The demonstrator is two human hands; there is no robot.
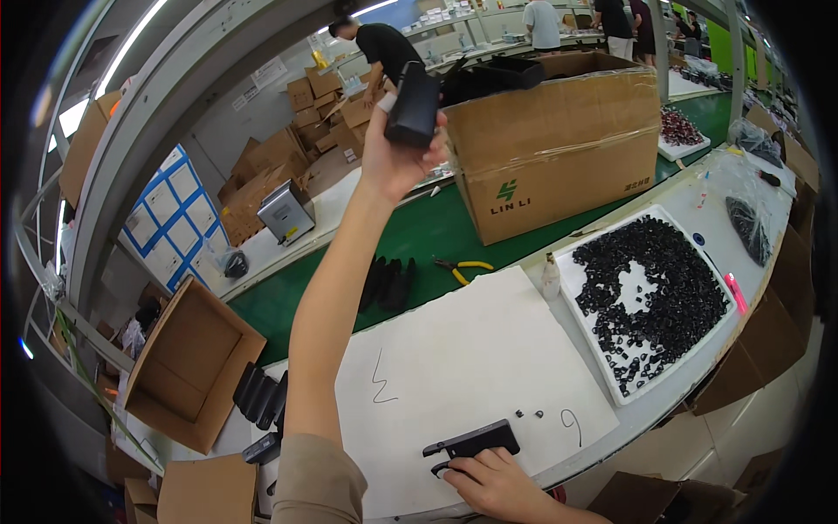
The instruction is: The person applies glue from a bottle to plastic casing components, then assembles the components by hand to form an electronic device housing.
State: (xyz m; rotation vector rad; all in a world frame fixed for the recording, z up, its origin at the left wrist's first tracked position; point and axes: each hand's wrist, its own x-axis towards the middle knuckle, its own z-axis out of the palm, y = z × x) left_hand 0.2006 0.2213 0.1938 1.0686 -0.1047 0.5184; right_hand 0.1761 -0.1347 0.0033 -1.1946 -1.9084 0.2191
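My left hand [397, 166] is raised far forward, its fingers closed round a black rectangular plastic case [414, 106] held in front of the big carton. Low at the front of the table, my right hand [499, 482] grips a long black plastic housing [476, 439] lying on the white sheet [454, 349]. A curved black end of the part shows by its fingertips; whether it is a separate piece is unclear. Two small black pieces [529, 414] lie just beyond this hand, beside a handwritten mark.
A large carton [559, 148] with black parts on top stands on the green belt [349, 271]. Yellow-handled pliers [467, 269] lie nearby. A white tray [621, 397] of small black pieces is at right, beside a small bottle [551, 278]. More black housings [260, 395] and an open box [188, 367] are left.
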